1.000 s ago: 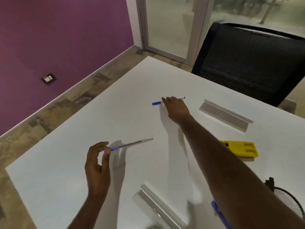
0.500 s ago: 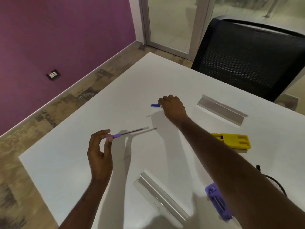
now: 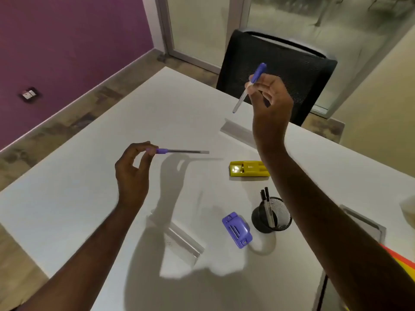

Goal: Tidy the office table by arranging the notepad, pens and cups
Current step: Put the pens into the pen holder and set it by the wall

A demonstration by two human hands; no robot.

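Note:
My left hand (image 3: pixel 134 171) pinches the purple cap end of a clear pen (image 3: pixel 184 151), held level above the white table (image 3: pixel 78 198) and pointing right. My right hand (image 3: pixel 270 102) is raised over the far side of the table and grips a second blue-capped pen (image 3: pixel 249 88), tilted with its cap up and its tip down to the left. A black mesh pen cup (image 3: pixel 272 217) stands near my right forearm with two black pens (image 3: pixel 266 203) upright in it.
A yellow stapler (image 3: pixel 249 169) lies mid-table, a purple hole punch (image 3: pixel 237 230) left of the cup. Two grey metal strips lie on the table, one near (image 3: pixel 179 239), one far (image 3: pixel 238 131). A black mesh chair (image 3: pixel 280 63) stands behind the table. Coloured paper (image 3: pixel 402 263) shows at the right edge.
My right hand closed on the blue pen that lay on the table and lifted it up and to the right. The view tilted down, showing the pen cup and hole punch.

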